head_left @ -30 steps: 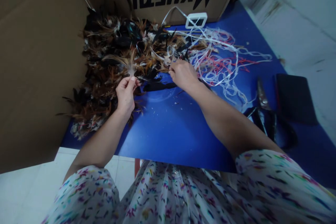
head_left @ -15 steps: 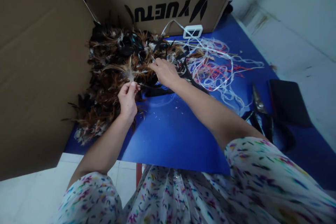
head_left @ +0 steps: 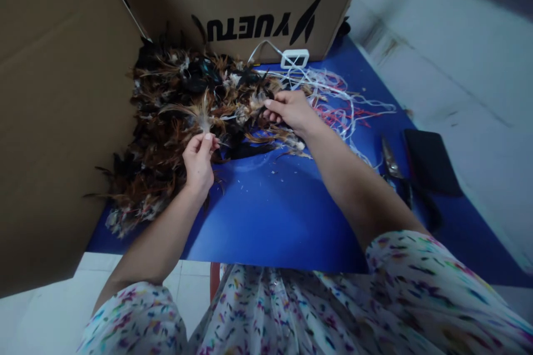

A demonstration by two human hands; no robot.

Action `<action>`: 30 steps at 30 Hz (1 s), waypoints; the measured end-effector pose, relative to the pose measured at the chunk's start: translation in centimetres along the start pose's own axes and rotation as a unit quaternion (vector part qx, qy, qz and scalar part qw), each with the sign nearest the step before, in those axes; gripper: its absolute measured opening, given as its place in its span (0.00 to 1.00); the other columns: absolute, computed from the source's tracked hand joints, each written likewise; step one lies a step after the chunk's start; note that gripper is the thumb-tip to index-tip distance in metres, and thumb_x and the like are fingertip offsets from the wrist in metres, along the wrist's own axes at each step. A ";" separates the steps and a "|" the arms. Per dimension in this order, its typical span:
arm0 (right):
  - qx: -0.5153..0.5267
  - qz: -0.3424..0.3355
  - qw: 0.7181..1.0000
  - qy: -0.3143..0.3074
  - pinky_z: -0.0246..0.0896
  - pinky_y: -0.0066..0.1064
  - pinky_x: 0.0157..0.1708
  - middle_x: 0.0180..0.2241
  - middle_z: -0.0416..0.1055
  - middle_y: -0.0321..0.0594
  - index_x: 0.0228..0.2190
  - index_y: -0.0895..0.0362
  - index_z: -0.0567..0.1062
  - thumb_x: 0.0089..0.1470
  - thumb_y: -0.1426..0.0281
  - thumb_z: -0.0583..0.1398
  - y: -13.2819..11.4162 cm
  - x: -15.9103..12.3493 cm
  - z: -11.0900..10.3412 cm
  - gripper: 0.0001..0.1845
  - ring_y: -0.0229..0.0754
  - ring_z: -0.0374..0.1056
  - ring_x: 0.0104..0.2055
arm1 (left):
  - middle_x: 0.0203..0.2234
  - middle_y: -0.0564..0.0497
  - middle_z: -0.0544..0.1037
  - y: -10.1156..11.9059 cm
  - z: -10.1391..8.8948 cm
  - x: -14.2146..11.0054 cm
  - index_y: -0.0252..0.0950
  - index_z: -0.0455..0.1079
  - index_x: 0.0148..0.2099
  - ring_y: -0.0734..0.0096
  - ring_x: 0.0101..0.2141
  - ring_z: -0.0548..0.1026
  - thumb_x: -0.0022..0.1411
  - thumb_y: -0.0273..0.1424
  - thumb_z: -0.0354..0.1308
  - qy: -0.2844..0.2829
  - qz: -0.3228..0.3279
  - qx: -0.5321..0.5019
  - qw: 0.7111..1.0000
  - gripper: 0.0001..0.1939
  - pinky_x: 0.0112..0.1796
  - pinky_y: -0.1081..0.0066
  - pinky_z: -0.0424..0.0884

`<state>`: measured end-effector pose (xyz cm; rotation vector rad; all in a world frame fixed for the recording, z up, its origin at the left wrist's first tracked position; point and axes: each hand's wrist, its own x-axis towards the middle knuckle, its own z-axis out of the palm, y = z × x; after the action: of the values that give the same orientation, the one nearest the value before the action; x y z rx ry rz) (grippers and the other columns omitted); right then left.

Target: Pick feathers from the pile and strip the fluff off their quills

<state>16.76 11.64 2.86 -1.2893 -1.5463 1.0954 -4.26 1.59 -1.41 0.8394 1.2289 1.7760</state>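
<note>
Pinching lightly at the quill end suits this step: your left hand (head_left: 199, 161) has its fingers (head_left: 207, 143) shut, thumb over forefinger, on the base of a feather tuft (head_left: 204, 117), with the plumes free above. The tuft is over the near right part of the feather pile (head_left: 158, 133). Your right hand (head_left: 293, 113) is at the pile's right side, fingers nearly closed beside wispy feathers (head_left: 259, 101) — cannot tell whether any are gripped. Best taken by the stems, one small pinch at a time; squeezing the vanes would likely crush them. Lift gently, since barbs may snag on the pile or on the tangled strings (head_left: 352, 101) to its right.

Appearance: tuft pale and downy at the base, tan-brown and fanned at the tips — thin, uneven, loosely spread.
</note>
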 end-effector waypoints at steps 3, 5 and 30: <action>0.070 0.058 0.996 -0.013 0.53 0.24 0.19 0.23 0.74 0.38 0.21 0.58 0.70 0.61 0.73 0.60 -0.1 -1.5 -1.4 0.16 0.30 0.62 0.20 | 0.25 0.55 0.75 0.2 0.1 -0.3 0.36 0.71 0.32 0.80 0.27 0.72 0.55 0.36 0.68 -0.023 -0.009 -0.002 1.000 0.11 0.34 0.77 0.69; 0.089 0.079 0.992 -0.034 0.52 0.24 0.18 0.22 0.72 0.37 0.22 0.58 0.70 0.62 0.70 0.61 0.1 -2.2 -2.1 0.15 0.30 0.61 0.19 | 0.25 0.55 0.75 0.4 0.3 -0.8 0.36 0.71 0.32 0.80 0.27 0.72 0.54 0.37 0.68 -0.045 -0.016 -0.005 0.999 0.12 0.34 0.76 0.69; -0.023 0.041 0.977 -0.209 0.53 0.25 0.18 0.14 0.66 0.31 0.18 0.55 0.71 0.57 0.59 0.65 -0.1 -5.3 -2.3 0.21 0.31 0.58 0.17 | 0.41 0.49 0.81 -0.3 1.7 -5.2 0.35 0.70 0.32 0.76 0.28 0.79 0.48 0.40 0.74 -0.225 -0.194 -0.017 0.955 0.18 0.33 0.71 0.79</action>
<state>19.61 6.63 3.31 -1.2128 -1.8449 1.4604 -0.33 -2.28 -1.54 0.8548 0.9747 1.2034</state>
